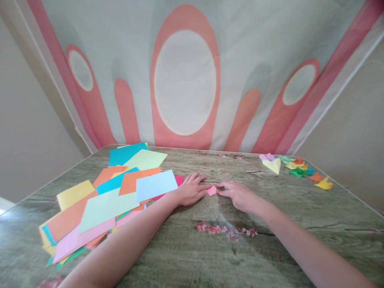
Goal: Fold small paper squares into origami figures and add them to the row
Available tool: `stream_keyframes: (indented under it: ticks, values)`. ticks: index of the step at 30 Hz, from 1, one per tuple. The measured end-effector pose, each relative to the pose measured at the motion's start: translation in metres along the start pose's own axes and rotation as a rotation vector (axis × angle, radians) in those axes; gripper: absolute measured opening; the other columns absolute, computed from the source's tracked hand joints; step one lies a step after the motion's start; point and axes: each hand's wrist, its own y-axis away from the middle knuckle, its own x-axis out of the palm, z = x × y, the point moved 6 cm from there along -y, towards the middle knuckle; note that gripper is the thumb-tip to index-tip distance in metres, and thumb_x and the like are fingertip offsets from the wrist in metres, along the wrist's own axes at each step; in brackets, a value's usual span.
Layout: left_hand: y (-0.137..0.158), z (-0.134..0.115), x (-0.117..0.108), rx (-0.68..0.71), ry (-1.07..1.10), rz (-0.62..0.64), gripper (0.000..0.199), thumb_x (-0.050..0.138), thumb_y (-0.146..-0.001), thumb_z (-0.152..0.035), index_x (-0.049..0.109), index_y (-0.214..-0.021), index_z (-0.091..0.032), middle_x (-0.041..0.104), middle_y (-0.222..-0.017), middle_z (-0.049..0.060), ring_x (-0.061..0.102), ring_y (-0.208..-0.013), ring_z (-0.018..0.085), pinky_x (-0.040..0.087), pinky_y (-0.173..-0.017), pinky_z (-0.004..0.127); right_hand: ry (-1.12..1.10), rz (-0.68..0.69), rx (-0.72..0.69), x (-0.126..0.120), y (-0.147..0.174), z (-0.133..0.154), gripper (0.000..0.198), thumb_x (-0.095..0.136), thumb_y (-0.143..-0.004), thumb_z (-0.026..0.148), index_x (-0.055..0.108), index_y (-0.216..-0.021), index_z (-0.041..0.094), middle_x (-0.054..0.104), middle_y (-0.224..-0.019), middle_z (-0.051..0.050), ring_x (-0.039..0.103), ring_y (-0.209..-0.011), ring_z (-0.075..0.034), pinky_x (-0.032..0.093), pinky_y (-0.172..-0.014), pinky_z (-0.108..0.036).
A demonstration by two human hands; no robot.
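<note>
A small folded piece of pink paper [211,190] lies on the wood-patterned tabletop between my two hands. My left hand [192,190] rests flat with its fingers spread, and its lower fingertips touch the paper's left edge. From the other side, my right hand [235,195] has its thumb and forefinger at the paper's right corner, the other fingers bent. Whether those two fingertips pinch the corner or only press on it is hard to see. A sheet of red paper [180,181] shows partly behind my left wrist.
Loose coloured sheets, among them a light blue one [156,186], are heaped at the left, partly under my left forearm. At the back right sit a cream and purple folded paper piece [271,165] and several small folded paper shapes [300,172]. A printed backdrop [186,140] stands behind the table.
</note>
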Motion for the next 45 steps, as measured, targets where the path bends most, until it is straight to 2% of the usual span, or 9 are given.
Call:
stream_keyframes:
  ticks: [4,8,12,17,23,26,33,40,45]
  values:
    - [0.001,-0.001,-0.001,0.009,-0.003,0.000,0.041,0.025,-0.092,-0.044,0.038,-0.131,-0.037,0.030,-0.141,0.002,0.016,-0.131,0.031,0.019,-0.103,0.053,-0.008,-0.004,0.015,0.001,0.001,-0.003,0.044,0.041,-0.079,0.002,0.063,-0.109,0.026,0.057,-0.119,-0.006,0.050,-0.107,-0.021,0.039,-0.089,-0.035]
    - [0.001,-0.003,-0.003,0.018,-0.037,-0.013,0.042,0.023,-0.092,-0.046,0.037,-0.131,-0.038,0.032,-0.140,0.002,0.016,-0.131,0.031,0.019,-0.102,0.053,-0.051,-0.137,0.078,0.002,-0.003,-0.009,0.044,0.037,-0.080,0.001,0.066,-0.101,0.025,0.063,-0.106,-0.003,0.053,-0.099,-0.018,0.038,-0.089,-0.034]
    - [0.002,-0.004,-0.003,0.012,-0.094,-0.046,0.042,0.023,-0.091,-0.048,0.038,-0.130,-0.039,0.033,-0.138,0.003,0.017,-0.130,0.030,0.020,-0.101,0.052,-0.078,-0.237,0.113,0.009,-0.008,-0.011,0.046,0.036,-0.080,0.001,0.056,-0.117,0.019,0.061,-0.106,-0.006,0.051,-0.098,-0.018,0.038,-0.087,-0.034]
    - [0.002,-0.004,-0.001,0.001,-0.139,-0.049,0.045,0.024,-0.090,-0.053,0.036,-0.131,-0.039,0.031,-0.140,0.004,0.015,-0.131,0.032,0.017,-0.102,0.052,-0.078,-0.234,0.114,0.016,-0.014,-0.011,0.040,0.041,-0.081,0.003,0.058,-0.113,0.020,0.058,-0.107,-0.007,0.047,-0.098,-0.019,0.036,-0.085,-0.034]
    - [0.002,-0.002,0.000,0.012,-0.165,-0.035,0.047,0.022,-0.090,-0.054,0.032,-0.133,-0.040,0.030,-0.140,0.005,0.017,-0.130,0.032,0.016,-0.101,0.052,-0.082,-0.210,0.122,0.015,-0.014,-0.014,0.042,0.042,-0.082,0.002,0.057,-0.115,0.023,0.056,-0.109,-0.005,0.045,-0.097,-0.019,0.034,-0.084,-0.033]
    - [0.003,-0.005,-0.003,0.024,-0.188,-0.053,0.045,0.024,-0.090,-0.052,0.034,-0.132,-0.039,0.030,-0.140,0.003,0.020,-0.128,0.030,0.017,-0.101,0.049,-0.060,-0.196,0.127,0.015,-0.014,-0.015,0.044,0.043,-0.082,0.002,0.057,-0.117,0.024,0.056,-0.109,-0.005,0.044,-0.098,-0.019,0.033,-0.084,-0.033]
    - [0.003,-0.023,-0.012,0.094,-0.223,-0.123,0.035,0.029,-0.093,-0.037,0.053,-0.117,-0.027,0.052,-0.118,0.004,0.039,-0.109,0.023,0.027,-0.094,0.039,0.070,-0.124,0.123,0.012,-0.013,-0.008,0.043,0.044,-0.084,0.007,0.053,-0.121,0.028,0.055,-0.112,-0.004,0.043,-0.100,-0.020,0.032,-0.082,-0.033]
    - [0.003,-0.026,-0.014,0.101,-0.236,-0.131,0.033,0.033,-0.092,-0.035,0.051,-0.118,-0.023,0.057,-0.111,0.004,0.042,-0.103,0.021,0.029,-0.092,0.036,0.107,-0.175,0.134,0.014,-0.011,-0.003,0.035,0.041,-0.088,0.012,0.053,-0.120,0.022,0.055,-0.114,-0.006,0.044,-0.101,-0.020,0.033,-0.085,-0.032]
    - [0.003,-0.029,-0.017,0.127,-0.222,-0.128,0.032,0.033,-0.093,-0.034,0.056,-0.110,-0.022,0.061,-0.105,0.004,0.043,-0.103,0.020,0.030,-0.090,0.034,0.105,-0.192,0.117,0.015,-0.010,-0.002,0.038,0.041,-0.089,0.013,0.049,-0.124,0.023,0.056,-0.114,-0.006,0.045,-0.099,-0.019,0.035,-0.085,-0.032]
